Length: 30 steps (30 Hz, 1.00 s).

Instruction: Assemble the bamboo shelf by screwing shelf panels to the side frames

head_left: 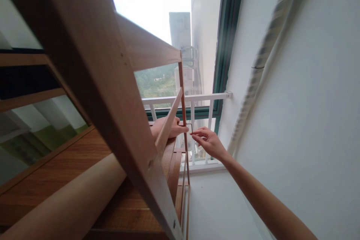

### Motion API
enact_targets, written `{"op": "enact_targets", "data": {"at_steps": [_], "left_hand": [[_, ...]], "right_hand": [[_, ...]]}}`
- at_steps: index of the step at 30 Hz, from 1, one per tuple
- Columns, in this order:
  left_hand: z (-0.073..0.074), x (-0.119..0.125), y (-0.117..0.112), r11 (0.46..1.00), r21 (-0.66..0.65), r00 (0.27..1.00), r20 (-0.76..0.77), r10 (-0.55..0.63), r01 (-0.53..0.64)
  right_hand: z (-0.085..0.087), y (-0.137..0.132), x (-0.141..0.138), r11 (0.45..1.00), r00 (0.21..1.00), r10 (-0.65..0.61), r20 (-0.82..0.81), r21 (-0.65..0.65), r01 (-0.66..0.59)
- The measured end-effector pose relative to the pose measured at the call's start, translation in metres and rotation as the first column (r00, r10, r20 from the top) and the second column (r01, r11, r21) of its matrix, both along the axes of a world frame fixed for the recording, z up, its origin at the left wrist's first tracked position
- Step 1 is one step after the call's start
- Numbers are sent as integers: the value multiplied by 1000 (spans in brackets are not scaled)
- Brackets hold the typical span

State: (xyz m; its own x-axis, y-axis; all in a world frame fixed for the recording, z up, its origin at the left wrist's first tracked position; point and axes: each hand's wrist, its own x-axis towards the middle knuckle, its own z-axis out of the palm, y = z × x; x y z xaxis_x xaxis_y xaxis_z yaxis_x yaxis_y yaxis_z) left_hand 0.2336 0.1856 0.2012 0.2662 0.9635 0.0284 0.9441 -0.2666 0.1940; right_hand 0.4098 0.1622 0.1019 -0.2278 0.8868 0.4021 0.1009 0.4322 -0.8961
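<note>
A wooden shelf frame with a thick near post (92,63) and a thin far post (183,105) fills the left and middle. My left arm reaches behind the near post, over a slatted wooden shelf board (67,161). Partly hidden by a slanting wooden brace (170,118), my left hand (176,129) is closed at the far post, a finger lying across it. To the right of that post, my right hand (209,143) pinches the long arm of a small L-shaped hex key (192,126). The key's short arm points at the post, level with my left hand.
Behind the far post runs a white railing (202,98) before a green-framed window (229,26). A white wall (315,93) with a wrapped pipe (261,56) rises on the right. Further slatted parts and pale curtain-like folds (56,112) show at the left.
</note>
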Motion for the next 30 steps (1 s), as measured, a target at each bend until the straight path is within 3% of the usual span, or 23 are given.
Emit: {"op": "enact_targets", "data": {"at_steps": [5,11,15,20,24,30], "left_hand": [[0,1,-1,1000,-4,1000,-7,-1,1],[1,1,-1,1000,-5,1000,-16,8,-8],[2,0,0,1000,-8,1000,-16,4,-4],[2,0,1,1000,-3,1000,-19,11,-11],[2,2,0,1000,1,999,-25,23,-23],[4,3,-3,999,-28,998,-34,44,-45]], "right_hand": [[17,-15,-1,992,997,75,10,99,-75],[43,-7,-6,937,993,-81,83,346,48],[49,14,-8,948,993,-117,-2,296,112],[44,38,-13,982,984,-81,-161,156,106],[28,39,-13,974,986,-145,-80,165,156],[9,10,-2,983,991,-122,56,145,113]]}}
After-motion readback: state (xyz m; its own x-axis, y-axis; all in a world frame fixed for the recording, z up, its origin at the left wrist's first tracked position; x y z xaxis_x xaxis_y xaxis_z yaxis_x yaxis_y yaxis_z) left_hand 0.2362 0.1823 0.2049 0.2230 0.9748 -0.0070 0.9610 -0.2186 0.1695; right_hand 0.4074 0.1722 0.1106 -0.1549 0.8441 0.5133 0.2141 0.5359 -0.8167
